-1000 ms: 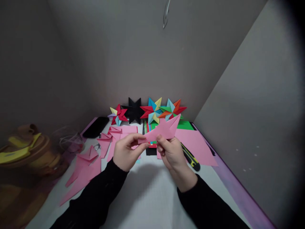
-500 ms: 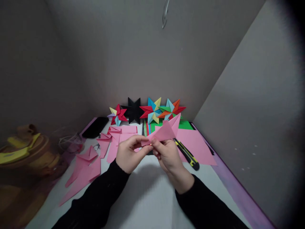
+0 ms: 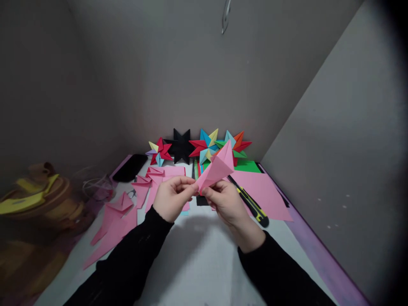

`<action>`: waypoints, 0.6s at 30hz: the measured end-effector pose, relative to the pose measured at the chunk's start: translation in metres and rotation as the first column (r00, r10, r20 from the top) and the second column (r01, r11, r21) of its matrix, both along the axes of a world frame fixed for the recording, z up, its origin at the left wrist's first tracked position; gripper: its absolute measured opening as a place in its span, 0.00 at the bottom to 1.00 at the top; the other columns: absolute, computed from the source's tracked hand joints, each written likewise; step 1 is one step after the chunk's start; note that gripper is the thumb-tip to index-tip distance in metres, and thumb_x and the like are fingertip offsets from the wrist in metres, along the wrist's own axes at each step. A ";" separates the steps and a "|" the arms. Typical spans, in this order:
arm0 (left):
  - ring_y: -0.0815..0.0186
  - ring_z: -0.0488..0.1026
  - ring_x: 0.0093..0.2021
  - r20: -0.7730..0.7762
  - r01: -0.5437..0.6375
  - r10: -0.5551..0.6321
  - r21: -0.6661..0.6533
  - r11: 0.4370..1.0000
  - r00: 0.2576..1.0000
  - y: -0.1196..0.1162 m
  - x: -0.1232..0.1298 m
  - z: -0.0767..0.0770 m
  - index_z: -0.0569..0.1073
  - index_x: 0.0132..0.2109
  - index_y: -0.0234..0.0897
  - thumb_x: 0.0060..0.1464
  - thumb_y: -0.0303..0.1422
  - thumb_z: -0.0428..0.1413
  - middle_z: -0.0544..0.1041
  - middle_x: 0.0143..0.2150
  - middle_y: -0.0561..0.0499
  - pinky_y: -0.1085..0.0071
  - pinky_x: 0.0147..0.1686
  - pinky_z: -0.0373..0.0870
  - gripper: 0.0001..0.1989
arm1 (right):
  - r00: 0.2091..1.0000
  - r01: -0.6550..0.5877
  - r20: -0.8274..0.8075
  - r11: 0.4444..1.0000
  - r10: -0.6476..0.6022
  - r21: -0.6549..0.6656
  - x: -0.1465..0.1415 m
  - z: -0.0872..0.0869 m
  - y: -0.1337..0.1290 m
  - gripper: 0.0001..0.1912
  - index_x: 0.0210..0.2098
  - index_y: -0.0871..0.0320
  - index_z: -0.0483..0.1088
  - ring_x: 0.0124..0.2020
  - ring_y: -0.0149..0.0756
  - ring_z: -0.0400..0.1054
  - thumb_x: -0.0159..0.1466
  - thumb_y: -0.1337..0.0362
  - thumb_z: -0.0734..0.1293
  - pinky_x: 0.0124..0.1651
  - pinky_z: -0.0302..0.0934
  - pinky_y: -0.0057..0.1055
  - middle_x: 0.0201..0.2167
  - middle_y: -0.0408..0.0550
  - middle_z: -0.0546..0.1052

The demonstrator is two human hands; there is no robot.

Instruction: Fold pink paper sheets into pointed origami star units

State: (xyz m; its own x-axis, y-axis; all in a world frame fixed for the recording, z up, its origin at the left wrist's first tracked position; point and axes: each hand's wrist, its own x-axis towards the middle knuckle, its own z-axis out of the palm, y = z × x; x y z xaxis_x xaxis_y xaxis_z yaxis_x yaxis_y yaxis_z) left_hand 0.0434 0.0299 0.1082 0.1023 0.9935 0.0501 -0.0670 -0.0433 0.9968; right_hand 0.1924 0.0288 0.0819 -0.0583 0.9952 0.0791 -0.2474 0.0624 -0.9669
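Note:
Between my two hands is a folded pink origami paper piece [image 3: 216, 170], held above the table with its point tilted up and to the right. My left hand [image 3: 174, 196] pinches its lower left end between thumb and fingers. My right hand [image 3: 228, 202] grips the lower edge, thumb in front and the other fingers behind. On the left of the table lie several more folded pink pieces [image 3: 119, 206]. Flat pink paper [image 3: 270, 193] is on the right, with a black and yellow utility knife [image 3: 253, 206] on it.
Several folded paper stars, among them a black star [image 3: 181, 145] and a multicoloured star [image 3: 205, 146], lean against the back wall. A black phone [image 3: 130, 167] lies at the back left. Terracotta pots [image 3: 54, 199] stand at far left. Green paper [image 3: 248, 166] lies at the back.
The pink origami piece has turned so its point stands more upright and further left. Both hands keep their hold. The view has shifted slightly.

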 end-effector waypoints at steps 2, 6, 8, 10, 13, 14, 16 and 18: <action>0.65 0.76 0.27 -0.007 -0.003 0.003 -0.008 1.000 1.000 -0.001 0.000 0.001 0.75 0.32 0.32 0.41 0.35 0.64 0.78 0.23 0.50 0.74 0.25 0.70 0.12 | 1.000 -0.009 -0.018 1.000 0.009 0.004 0.000 0.000 0.001 0.18 0.21 0.61 0.70 0.12 0.22 0.51 0.47 0.54 0.76 0.13 0.42 0.22 0.10 0.37 0.64; 0.64 0.77 0.28 -0.007 0.007 -0.007 -0.018 1.000 1.000 -0.001 0.000 0.001 0.75 0.32 0.33 0.41 0.36 0.64 0.78 0.24 0.49 0.73 0.24 0.70 0.12 | 0.999 0.008 -0.042 1.000 -0.008 -0.015 -0.001 -0.001 0.000 0.20 0.20 0.61 0.68 0.11 0.22 0.51 0.45 0.52 0.76 0.13 0.42 0.22 0.10 0.37 0.64; 0.65 0.76 0.27 0.000 0.013 -0.013 -0.020 1.000 1.000 -0.001 0.001 0.000 0.75 0.32 0.33 0.41 0.36 0.65 0.78 0.24 0.49 0.74 0.24 0.70 0.12 | 0.998 0.018 -0.060 1.000 -0.019 -0.022 -0.003 -0.001 0.000 0.20 0.20 0.60 0.67 0.11 0.22 0.51 0.45 0.52 0.76 0.13 0.42 0.21 0.10 0.37 0.64; 0.65 0.76 0.27 0.000 0.020 -0.020 -0.016 1.000 1.000 -0.001 0.001 -0.001 0.75 0.32 0.33 0.41 0.36 0.65 0.78 0.24 0.49 0.74 0.24 0.70 0.12 | 0.996 0.022 -0.081 1.000 -0.023 -0.019 -0.004 -0.001 0.000 0.21 0.20 0.60 0.66 0.11 0.22 0.51 0.45 0.52 0.76 0.13 0.42 0.21 0.10 0.37 0.64; 0.66 0.76 0.27 0.001 0.027 -0.027 -0.016 0.999 1.000 -0.002 0.002 -0.002 0.75 0.32 0.32 0.41 0.36 0.64 0.78 0.24 0.49 0.74 0.25 0.70 0.12 | 0.994 0.036 -0.107 0.999 -0.035 0.007 -0.005 -0.001 0.000 0.20 0.19 0.60 0.66 0.11 0.21 0.51 0.45 0.53 0.77 0.13 0.42 0.21 0.10 0.36 0.64; 0.66 0.76 0.26 0.016 0.021 -0.021 -0.022 1.000 1.000 -0.002 0.003 -0.002 0.74 0.32 0.32 0.41 0.36 0.65 0.78 0.24 0.49 0.75 0.24 0.69 0.13 | 0.994 0.036 -0.108 0.999 -0.035 0.014 -0.005 -0.001 0.000 0.20 0.19 0.60 0.66 0.11 0.21 0.51 0.45 0.53 0.76 0.12 0.42 0.21 0.10 0.36 0.64; 0.66 0.76 0.26 0.069 -0.002 0.005 -0.045 0.999 0.998 -0.002 0.004 -0.002 0.74 0.31 0.32 0.40 0.36 0.65 0.77 0.22 0.51 0.76 0.23 0.68 0.13 | 0.995 0.025 -0.094 0.999 -0.023 0.023 -0.003 -0.001 0.001 0.19 0.20 0.60 0.67 0.11 0.22 0.51 0.46 0.54 0.76 0.12 0.43 0.21 0.10 0.36 0.64; 0.66 0.76 0.26 0.122 -0.021 0.030 -0.077 0.997 0.992 -0.001 0.005 -0.002 0.73 0.31 0.33 0.39 0.36 0.66 0.76 0.22 0.52 0.77 0.22 0.67 0.14 | 0.998 0.009 -0.063 0.999 -0.007 0.030 -0.001 -0.002 0.001 0.16 0.21 0.60 0.68 0.11 0.22 0.52 0.47 0.55 0.75 0.12 0.44 0.21 0.11 0.37 0.65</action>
State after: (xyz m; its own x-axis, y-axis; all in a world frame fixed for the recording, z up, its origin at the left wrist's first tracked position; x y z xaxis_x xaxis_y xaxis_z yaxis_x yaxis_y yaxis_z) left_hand 0.0486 0.0290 0.1059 0.0745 0.9971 -0.0141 -0.1892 0.0280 0.9815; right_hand 0.1915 0.0302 0.0799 -0.0445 0.9926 0.1129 -0.3068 0.0940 -0.9471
